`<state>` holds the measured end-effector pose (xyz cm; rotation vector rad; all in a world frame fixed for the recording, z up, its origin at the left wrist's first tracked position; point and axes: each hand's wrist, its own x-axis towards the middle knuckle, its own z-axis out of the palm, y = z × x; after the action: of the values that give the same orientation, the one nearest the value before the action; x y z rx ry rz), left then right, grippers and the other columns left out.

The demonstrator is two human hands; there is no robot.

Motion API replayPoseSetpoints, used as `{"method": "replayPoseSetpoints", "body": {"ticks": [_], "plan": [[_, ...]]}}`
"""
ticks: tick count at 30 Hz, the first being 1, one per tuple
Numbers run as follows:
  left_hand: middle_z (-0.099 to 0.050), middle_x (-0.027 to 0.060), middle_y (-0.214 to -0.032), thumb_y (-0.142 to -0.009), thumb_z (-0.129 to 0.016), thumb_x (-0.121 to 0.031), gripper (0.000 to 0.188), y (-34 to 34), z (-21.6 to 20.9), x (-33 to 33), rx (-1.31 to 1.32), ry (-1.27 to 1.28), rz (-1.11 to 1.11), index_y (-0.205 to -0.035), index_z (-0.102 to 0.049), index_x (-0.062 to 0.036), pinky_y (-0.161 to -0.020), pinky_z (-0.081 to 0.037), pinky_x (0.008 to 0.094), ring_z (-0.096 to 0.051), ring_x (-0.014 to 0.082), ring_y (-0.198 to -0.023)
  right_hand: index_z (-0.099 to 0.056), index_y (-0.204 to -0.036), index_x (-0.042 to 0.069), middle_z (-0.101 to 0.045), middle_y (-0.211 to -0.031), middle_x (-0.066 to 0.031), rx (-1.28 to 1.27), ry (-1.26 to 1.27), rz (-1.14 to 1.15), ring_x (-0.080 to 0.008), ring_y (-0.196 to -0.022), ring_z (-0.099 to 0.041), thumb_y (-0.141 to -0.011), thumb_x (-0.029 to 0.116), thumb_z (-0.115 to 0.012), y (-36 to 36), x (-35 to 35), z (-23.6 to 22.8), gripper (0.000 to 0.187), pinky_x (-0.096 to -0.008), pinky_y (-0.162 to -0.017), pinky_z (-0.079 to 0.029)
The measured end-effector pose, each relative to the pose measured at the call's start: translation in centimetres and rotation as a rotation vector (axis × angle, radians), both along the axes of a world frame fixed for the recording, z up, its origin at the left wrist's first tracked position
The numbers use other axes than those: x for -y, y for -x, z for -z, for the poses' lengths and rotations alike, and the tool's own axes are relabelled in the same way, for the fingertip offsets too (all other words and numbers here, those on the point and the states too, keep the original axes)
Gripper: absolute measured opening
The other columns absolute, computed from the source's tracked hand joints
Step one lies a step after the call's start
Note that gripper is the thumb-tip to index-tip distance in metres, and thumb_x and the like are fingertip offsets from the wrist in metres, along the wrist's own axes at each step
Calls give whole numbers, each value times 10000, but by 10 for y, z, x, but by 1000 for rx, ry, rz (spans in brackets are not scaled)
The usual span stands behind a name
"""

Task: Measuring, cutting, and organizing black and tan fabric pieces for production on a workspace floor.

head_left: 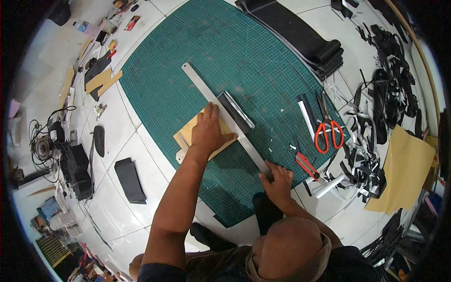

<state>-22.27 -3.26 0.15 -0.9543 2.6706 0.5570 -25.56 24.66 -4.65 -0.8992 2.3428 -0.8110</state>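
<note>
My left hand (209, 131) lies with fingers spread, its fingertips and thumb pressing along a steel ruler (249, 148). Beneath that hand is a tan card piece (188, 128). The ruler runs slantwise over the green cutting mat (155, 70). At its near end, my right hand (279, 184) has thumb and fingers closed on the metal. Against the ruler's right edge sits a small stack of black strips with white edges (236, 113); part of it may be hidden under the ruler. To the right of my right hand lies a red utility knife (307, 165).
Orange-handled scissors (329, 134) lie on the mat's right side beside a black-and-white strip (307, 115). Folded black material (300, 33) rests at the far right. Black and white scraps (364, 160) and tan sheet (404, 169) cover the right floor. A black piece (130, 181) lies left.
</note>
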Motion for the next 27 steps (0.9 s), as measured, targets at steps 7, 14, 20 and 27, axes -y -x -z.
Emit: {"method": "replayPoseSetpoints", "body": {"ticks": [7,14,20,27], "plan": [[-308,205,-1488,-613,-835,-533,1091,2,-1,-3,57,30,2,-1403,-336,31,-1006,-468,474,-394,408,-1303,-581,-1251,62,-597,-918,-95,-99,71,-14,-251,-889,-551,-897,329,-637,-2,-1,9,447,-435,-865,-318],[-304,213,-1482,-597,-827,-575,1148,0,1,-5,56,52,11,-1415,-312,44,-980,-491,463,-396,410,-1297,-580,-1250,62,-578,-875,-84,-78,59,-17,-253,-882,-547,-889,319,-645,-3,-1,5,448,-427,-865,-319],[-315,212,-1466,-592,-844,-536,1129,11,1,-9,84,51,-16,-1405,-320,47,-970,-498,465,-412,407,-1277,-581,-1241,63,-559,-948,-117,-67,41,-59,-277,-913,-543,-865,295,-676,6,-4,-7,452,-437,-867,-345],[-281,244,-1479,-577,-877,-458,1087,12,2,-10,58,18,-84,-1389,-339,24,-973,-492,490,-397,435,-1291,-550,-1222,11,-533,-1119,-197,-204,47,76,-355,-1049,-522,-765,258,-779,65,-54,-23,568,-462,-862,-411]]}}
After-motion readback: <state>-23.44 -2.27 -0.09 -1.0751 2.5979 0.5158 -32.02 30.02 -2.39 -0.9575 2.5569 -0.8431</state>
